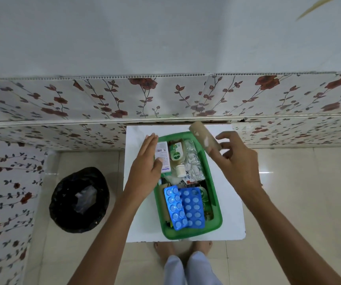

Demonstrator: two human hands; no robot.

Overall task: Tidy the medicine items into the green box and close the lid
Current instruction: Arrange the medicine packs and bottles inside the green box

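Head view. Green box (213,202) sits open on a white table (231,202), long axis running away from the person; no lid in sight.

Inside: two blue blister packs (184,208) at the near end, a Dettol bottle (176,157) lying cap toward the person, a white carton (162,155) along the left wall, foil strips (194,163) on the right.

Right hand (237,163) hovers over the box's far right corner, thumb and fingers pinching the near end of a brown cardboard tube (204,138). The tube slants up and away to the left, across the rim.

Left hand (147,167) is flat and unclenched, holding nothing, resting at the left wall with its thumb on the carton.

Judgement: the tube goes in next. It should be turned parallel to the box's long axis; the right hand is nearer.

Black-lined bin (79,200) stands on the floor to the left.
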